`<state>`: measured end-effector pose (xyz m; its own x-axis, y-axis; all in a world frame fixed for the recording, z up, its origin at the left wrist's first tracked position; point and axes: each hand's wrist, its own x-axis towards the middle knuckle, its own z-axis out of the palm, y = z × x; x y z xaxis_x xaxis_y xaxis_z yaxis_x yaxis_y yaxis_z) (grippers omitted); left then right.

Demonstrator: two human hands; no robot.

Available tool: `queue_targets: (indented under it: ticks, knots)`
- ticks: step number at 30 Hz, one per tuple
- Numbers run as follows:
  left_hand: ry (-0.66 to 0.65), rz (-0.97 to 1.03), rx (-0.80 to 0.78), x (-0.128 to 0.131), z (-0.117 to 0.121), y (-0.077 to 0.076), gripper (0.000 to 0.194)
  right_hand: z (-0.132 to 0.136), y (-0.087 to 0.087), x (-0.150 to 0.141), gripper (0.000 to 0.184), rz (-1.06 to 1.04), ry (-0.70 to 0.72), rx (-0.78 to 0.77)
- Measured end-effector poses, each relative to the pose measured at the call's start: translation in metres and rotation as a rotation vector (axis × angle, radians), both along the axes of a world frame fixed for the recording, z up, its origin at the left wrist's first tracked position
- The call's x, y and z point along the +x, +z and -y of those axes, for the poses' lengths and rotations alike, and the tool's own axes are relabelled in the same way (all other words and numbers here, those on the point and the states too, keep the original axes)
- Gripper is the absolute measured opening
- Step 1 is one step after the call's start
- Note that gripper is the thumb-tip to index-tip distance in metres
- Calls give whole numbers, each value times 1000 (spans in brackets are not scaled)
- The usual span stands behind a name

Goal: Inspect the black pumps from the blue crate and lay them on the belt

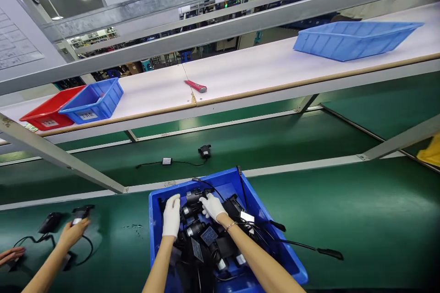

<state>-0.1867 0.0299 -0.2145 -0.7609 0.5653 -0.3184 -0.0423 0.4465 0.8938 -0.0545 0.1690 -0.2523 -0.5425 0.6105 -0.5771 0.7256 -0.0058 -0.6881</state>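
Note:
A blue crate (298,271) full of black corded devices (210,235), some with silver labels, stands at the bottom centre. Both my hands wear white gloves and reach into its far part. My left hand (171,216) is by the crate's left side, fingers extended, beside a black cylindrical device (193,196). From the other side, my right hand (212,206) has its fingers curled on that device's right end; its fingertips are partly hidden. Black cables (299,243) hang over the crate's right rim, one ending in a plug (330,253).
At left, a co-worker's bare hand (73,233) holds another black device (81,213) above the green surface (343,210). Beyond the crate lies a corded device (205,151). The white shelf holds a red cutter (195,85), red bin (51,107) and blue bins (92,100).

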Motion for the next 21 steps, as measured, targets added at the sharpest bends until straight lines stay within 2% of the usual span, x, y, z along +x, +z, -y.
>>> queue_targets:
  ticks: [3,5,10,14,17,19,21]
  knots:
    - [-60,128,55,-12,-15,20,39,-4,33,18,28,-109,47,62]
    - [-177,296,94,-13,-26,35,47,-11,64,35,28,-198,118,147]
    - [-558,716,207,9,-36,76,83,-25,157,78,22,-410,327,335]
    - [-703,845,330,32,-31,109,115,-30,223,103,21,-544,399,383]
    - [-738,853,443,51,-31,149,116,-36,259,110,27,-631,329,446]
    - [-767,851,532,67,-36,187,108,-38,275,110,38,-761,145,459]
    - [-761,882,617,87,-44,230,98,-35,284,112,51,-863,-54,396]
